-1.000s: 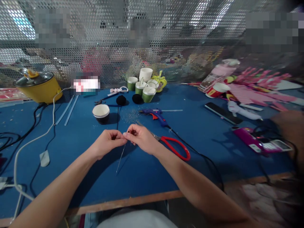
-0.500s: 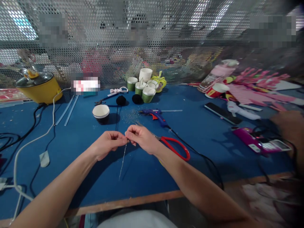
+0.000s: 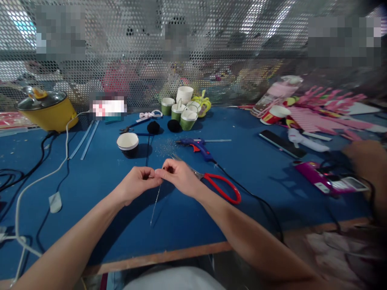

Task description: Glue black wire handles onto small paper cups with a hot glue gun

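My left hand [image 3: 137,183] and my right hand [image 3: 178,176] meet fingertip to fingertip above the blue table [image 3: 121,225]. Both pinch the top end of a thin silvery strand [image 3: 155,203] that hangs down toward the table. The fingers of each hand are curled closed around the pinch. Red-handled scissors [image 3: 222,188] lie just right of my right hand. A blue glue gun [image 3: 196,146] lies beyond the hands.
A black cup with white inside [image 3: 127,143], two black pompoms [image 3: 153,127], green paper cups [image 3: 181,112] and a yellow cooker [image 3: 45,109] sit farther back. Cords [image 3: 39,177] run at left. A pink device [image 3: 326,179] and pink cutouts [image 3: 326,108] lie at right. Another person's arm [image 3: 367,161] is at right.
The hands have stayed together with barely any shift; the hanging strand swings slightly.
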The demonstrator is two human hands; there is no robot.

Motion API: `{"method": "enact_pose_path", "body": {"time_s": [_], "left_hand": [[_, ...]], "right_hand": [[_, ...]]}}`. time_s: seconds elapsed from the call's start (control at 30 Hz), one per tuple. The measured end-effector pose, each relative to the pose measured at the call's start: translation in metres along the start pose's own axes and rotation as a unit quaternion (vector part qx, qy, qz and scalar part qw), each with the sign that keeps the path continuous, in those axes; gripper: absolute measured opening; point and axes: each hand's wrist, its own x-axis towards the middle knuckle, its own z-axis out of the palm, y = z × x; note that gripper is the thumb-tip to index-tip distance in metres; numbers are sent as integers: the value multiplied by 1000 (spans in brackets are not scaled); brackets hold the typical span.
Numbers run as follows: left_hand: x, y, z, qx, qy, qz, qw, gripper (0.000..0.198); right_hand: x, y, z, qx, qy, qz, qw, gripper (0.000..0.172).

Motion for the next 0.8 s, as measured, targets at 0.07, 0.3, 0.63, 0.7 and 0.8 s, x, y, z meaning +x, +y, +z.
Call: {"method": "enact_pose_path", "body": {"time_s": [0.07,0.3,0.63,0.7,0.8], "left_hand": [[1,-1,1,-5,0,-3,1000,29],[0,3,1,-104,-32,-50,993,28],[0,3,-3,-54,-31,-35,997,32],[0,3,-2,-35,-28,-35,998,33],[-1,2,-1,-12,-19,-26,999,33]], "right_hand": [[0,0,1,7,5,7,1000,32],[-1,3,1,190,-89,39,977,30],[1,9,1,132,-63,55,988,34],[1,8,1,114,-57,52,990,35],[1,6,0,68,-41,32,996,35]]}}
